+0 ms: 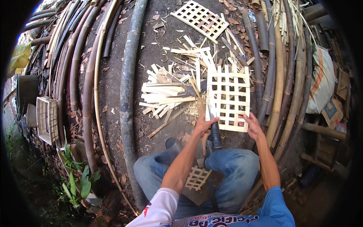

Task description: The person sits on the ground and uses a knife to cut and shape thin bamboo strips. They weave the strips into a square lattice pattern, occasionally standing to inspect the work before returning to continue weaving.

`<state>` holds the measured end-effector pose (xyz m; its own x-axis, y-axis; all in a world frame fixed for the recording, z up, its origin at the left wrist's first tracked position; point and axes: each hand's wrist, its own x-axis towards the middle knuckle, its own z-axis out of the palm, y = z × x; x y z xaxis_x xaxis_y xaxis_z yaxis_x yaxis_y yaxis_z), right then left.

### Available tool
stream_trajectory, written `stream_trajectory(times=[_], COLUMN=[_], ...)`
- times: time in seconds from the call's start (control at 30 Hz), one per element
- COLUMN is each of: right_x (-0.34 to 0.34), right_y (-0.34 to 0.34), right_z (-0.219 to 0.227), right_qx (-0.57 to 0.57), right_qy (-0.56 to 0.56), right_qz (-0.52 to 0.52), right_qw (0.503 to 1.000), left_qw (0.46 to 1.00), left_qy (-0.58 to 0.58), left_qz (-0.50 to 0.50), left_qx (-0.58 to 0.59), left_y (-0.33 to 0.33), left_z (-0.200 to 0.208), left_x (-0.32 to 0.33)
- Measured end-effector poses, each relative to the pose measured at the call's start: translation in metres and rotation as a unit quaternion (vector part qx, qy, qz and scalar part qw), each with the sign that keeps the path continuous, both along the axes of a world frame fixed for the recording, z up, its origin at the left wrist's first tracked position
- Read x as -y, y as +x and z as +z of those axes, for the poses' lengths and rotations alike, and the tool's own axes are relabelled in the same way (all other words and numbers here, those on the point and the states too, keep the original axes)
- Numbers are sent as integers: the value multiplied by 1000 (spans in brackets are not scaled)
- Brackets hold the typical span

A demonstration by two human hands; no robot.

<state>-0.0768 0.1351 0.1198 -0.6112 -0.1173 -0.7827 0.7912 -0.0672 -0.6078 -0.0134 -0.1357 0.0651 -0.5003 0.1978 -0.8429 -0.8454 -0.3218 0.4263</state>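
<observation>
An open-weave bamboo lattice panel (230, 99) is held up between my hands above the ground. My right hand (252, 125) is closed on its lower right corner, thumb in front. At the lower left corner my left hand (204, 124) is closed, its thumb across a knife (212, 108) lying along the panel's left edge. The knife's dark handle (216, 136) sticks out below that thumb; the fingers behind are partly hidden. Loose pale bamboo strips (166, 90) are heaped just beyond and left of my left hand.
A second lattice panel (200, 20) lies at the far side, and a smaller lattice piece (198, 178) is between my knees. A thick grey pole (130, 75) runs along my left. Long bamboo poles (281, 75) lie at right, near a white sack (321, 79). A crate (47, 120) stands far left.
</observation>
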Motion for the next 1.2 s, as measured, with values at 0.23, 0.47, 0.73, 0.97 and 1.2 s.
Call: stream_trajectory(times=[0.23,0.47,0.73,0.97,1.2], right_x=[-57,-101,-11,64,211], right_y=[0,1,22,-73,-156], right_z=[-121,-188,-157,-119,-101], right_qx=[-46,-84,-405,-356,-413], right_qy=[31,114,521,216,304], right_qz=[-50,-40,124,421,705], right_qw=[997,989,741,806,491], left_qw=[993,986,926,726,676], left_qy=[-32,-81,-113,-38,59], left_qz=[63,37,358,665,716], left_qx=[-94,-141,36,172,167], left_y=[-20,-7,23,29,26], left_z=[-113,-129,-145,-185,-203], left_x=[-58,-88,-18,99,117])
